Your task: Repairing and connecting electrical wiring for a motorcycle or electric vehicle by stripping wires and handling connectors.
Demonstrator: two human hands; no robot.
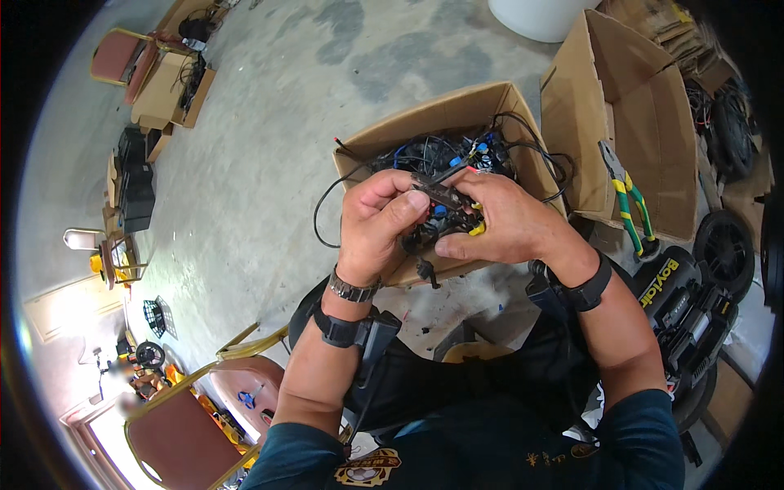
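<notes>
Over a cardboard box (536, 155) full of tangled black cables (425, 153) with blue connectors, my two hands meet. My left hand (377, 219) pinches one end of a dark, narrow piece with wires (441, 193) between thumb and fingertips. My right hand (513, 219) closes around its other end, where a bit of yellow shows by the fingers. The piece's exact kind is hard to make out, and my fingers cover part of it. Black cable loops hang over the box's sides, and a short dark plug end (426, 273) dangles at its near side.
An open cardboard box (576, 106) stands to the right, with green-and-yellow pliers (627, 196) beside it. A black air compressor (686, 314) and a wheel (723, 255) lie at the right. Chairs (184, 441) and boxes line the left; a white bucket (539, 16) is at the far side.
</notes>
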